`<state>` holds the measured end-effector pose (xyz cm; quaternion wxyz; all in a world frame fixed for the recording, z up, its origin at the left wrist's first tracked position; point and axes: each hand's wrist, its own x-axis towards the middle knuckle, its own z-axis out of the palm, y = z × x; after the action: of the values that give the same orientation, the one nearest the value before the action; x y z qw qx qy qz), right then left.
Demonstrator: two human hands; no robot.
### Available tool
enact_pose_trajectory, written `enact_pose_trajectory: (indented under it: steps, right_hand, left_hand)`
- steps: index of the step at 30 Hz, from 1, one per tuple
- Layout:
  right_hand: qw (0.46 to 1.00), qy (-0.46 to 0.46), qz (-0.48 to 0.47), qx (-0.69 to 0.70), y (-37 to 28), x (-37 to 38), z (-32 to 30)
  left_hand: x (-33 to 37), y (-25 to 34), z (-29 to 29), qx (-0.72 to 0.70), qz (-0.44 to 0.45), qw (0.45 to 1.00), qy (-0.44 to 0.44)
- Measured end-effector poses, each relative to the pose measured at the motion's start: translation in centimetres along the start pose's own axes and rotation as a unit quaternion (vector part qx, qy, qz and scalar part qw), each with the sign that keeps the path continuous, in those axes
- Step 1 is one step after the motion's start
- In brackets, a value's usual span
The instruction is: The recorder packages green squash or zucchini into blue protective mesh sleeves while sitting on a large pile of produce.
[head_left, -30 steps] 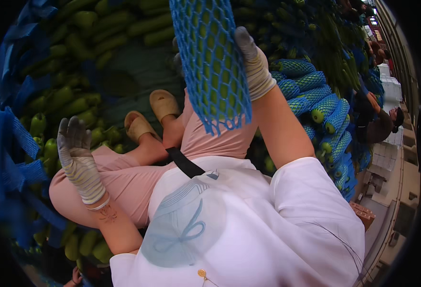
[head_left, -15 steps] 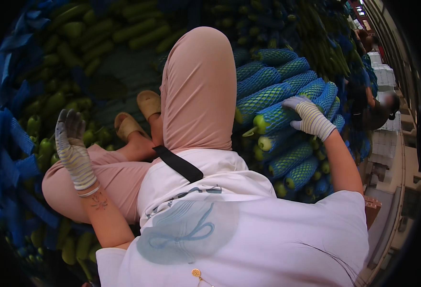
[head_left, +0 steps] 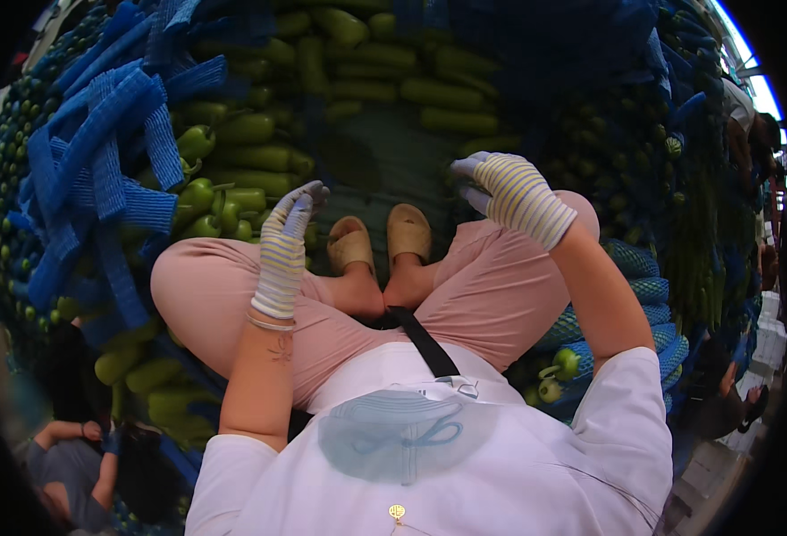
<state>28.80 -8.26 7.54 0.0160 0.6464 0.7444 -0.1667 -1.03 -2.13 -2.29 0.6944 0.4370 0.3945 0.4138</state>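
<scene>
My left hand [head_left: 284, 255], in a striped glove with grey fingertips, is raised above my left knee. Its fingers are loosely bent and apart, and nothing shows in them. Beside it on the left lie loose long green vegetables [head_left: 255, 159], some with stems and caps like green eggplants. My right hand [head_left: 520, 198], gloved the same way, hovers over my right knee with thumb and fingers apart and no object between them. Below my right forearm, similar green vegetables in blue net sleeves [head_left: 639, 290] are stacked, partly hidden by my arm and leg.
Blue net sleeves [head_left: 98, 161] lie heaped at the left. More green vegetables [head_left: 362, 76] are piled ahead of my sandals [head_left: 408, 230]. People sit or bend at both sides, one person [head_left: 76, 473] at the lower left. White boxes [head_left: 769, 344] stand at the right.
My right hand has left the netted vegetables and swung forward and left over my knee. The left hand has come inward. My view has turned, and my right knee now lies lower, outward.
</scene>
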Motion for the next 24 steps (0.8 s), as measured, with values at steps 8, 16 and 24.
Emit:
enact_pose_trajectory:
  steps: [8, 16, 24]
  right_hand:
    - [0.975, -0.039, -0.012, 0.219, -2.5, 21.0, 13.1]
    - [0.976, -0.053, 0.130, 0.164, -3.5, 31.8, 16.1]
    - [0.949, 0.007, 0.052, 0.312, -1.8, 28.5, 16.8]
  left_hand:
    - [0.6, 1.5, 2.1, 0.073, -0.087, 0.993, 0.036]
    - [1.3, 0.2, 1.6, 0.131, -0.089, 0.987, 0.034]
    - [1.4, 0.3, 2.1, 0.118, -0.062, 0.989, 0.062]
